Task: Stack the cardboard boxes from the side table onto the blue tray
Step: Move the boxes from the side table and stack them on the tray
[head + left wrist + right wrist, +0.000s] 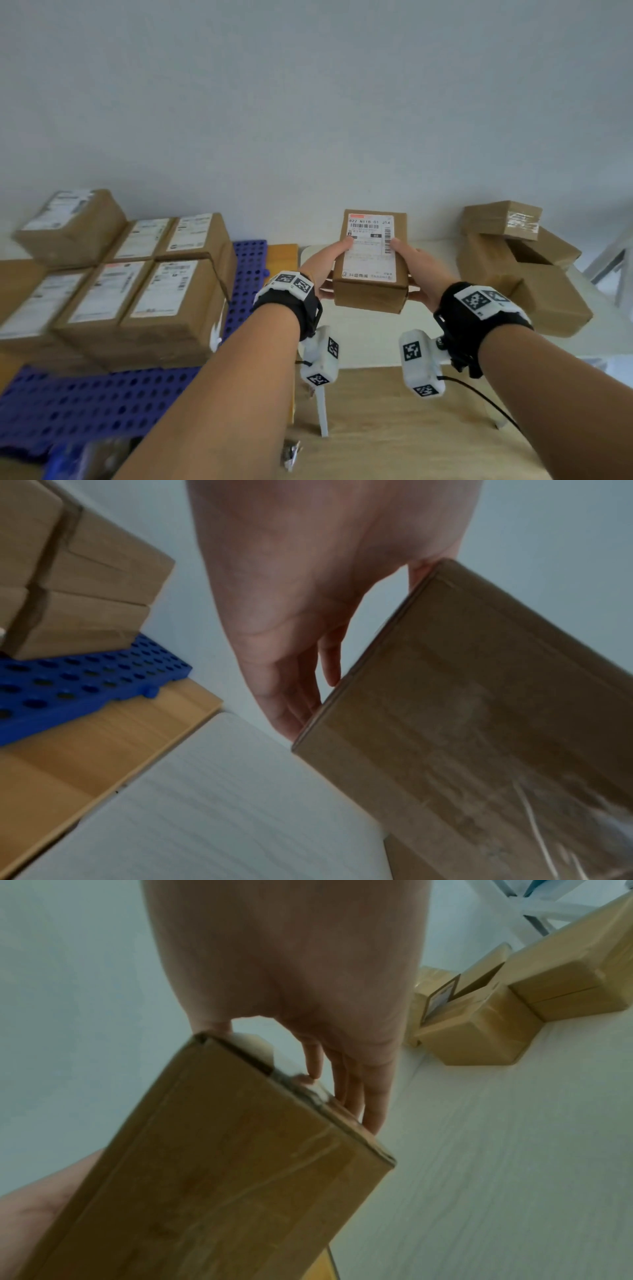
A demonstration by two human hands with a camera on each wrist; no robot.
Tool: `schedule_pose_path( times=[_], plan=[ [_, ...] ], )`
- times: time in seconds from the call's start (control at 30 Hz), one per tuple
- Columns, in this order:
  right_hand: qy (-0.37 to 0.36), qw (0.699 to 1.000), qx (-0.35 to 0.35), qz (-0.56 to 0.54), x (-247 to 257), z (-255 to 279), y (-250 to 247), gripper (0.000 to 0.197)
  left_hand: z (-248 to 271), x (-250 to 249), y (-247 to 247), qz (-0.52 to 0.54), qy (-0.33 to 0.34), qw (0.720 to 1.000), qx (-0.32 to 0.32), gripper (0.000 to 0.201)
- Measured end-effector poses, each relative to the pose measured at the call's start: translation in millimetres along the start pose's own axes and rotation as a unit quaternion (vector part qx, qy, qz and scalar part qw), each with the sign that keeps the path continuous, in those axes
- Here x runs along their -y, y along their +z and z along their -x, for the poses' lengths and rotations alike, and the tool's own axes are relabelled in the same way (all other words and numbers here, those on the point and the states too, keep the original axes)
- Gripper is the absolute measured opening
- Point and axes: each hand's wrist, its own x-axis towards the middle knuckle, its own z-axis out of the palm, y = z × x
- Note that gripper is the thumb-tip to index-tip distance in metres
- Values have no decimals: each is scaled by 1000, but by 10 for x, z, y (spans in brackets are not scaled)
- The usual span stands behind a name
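Boxes (pixel 113 287) are already stacked on the blue tray (pixel 68 404) at left, in 2 rows with 1 more on top; others (pixel 524 267) remain on the white side table (pixel 599 329) at right. Between them, 1 labelled box (pixel 371 260) is held aloft, clasped at its sides by the left hand (pixel 323 267) and right hand (pixel 421 270). It should be kept level, carried left and lowered squarely onto the stack.

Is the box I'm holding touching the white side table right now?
Apart. The left wrist view shows the held box lifted above the white side table, open space under its lower corner; both hands carry it.
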Motion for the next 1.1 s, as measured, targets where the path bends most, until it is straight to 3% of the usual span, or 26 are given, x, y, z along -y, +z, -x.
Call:
schedule_pose_path(
  times=[0.3,0.43,0.63,0.7,0.77,1.1],
  plan=[
    [-29,1000,5,2,369,169,1140,53,485,-133,-1132,-31,37,998,-36,50],
    [-48,999,18,-14,526,249,1774,53,644,-168,-1777,-46,64,993,-89,72],
    [-73,996,32,-31,692,333,2656,47,858,-196,-2695,-59,81,990,-98,73],
    [-79,996,36,-29,735,337,2905,47,895,-205,-2945,-56,84,989,-104,65],
    [-79,996,33,-25,788,311,3117,48,900,-205,-3159,-58,88,988,-110,57],
    [-95,995,40,14,1070,-220,3808,53,544,-418,-3902,-131,146,963,-184,66]
  ],
)
